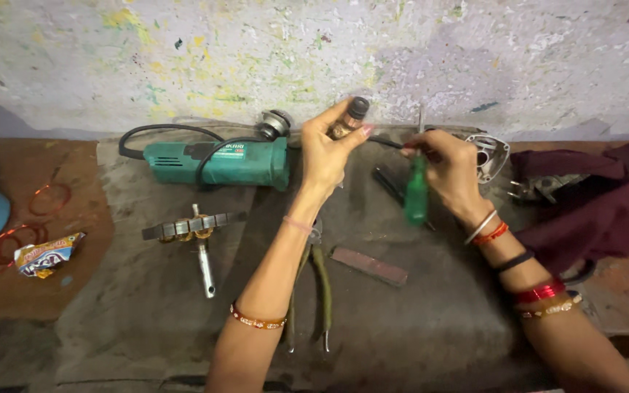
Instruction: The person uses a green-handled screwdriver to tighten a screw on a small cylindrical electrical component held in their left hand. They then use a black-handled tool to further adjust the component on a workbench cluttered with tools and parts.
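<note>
At upper centre, the left hand (327, 149) has its grip closed around a small dark-capped motor part (349, 118), raised above the tabletop (147, 306). Just to its right, the right hand (449, 166) clasps a green-handled screwdriver (416, 191). A teal angle grinder (220, 161) lies left; pliers (313, 291) lie below.

A grey, worn cloth-covered tabletop (147, 313) carries a teal angle grinder (220, 161) with black cord by the wall; a steel motor rotor (196, 236) left of centre; olive-handled pliers (313, 295); a flat reddish bar (369, 266); a maroon cloth (598, 204) at right.
</note>
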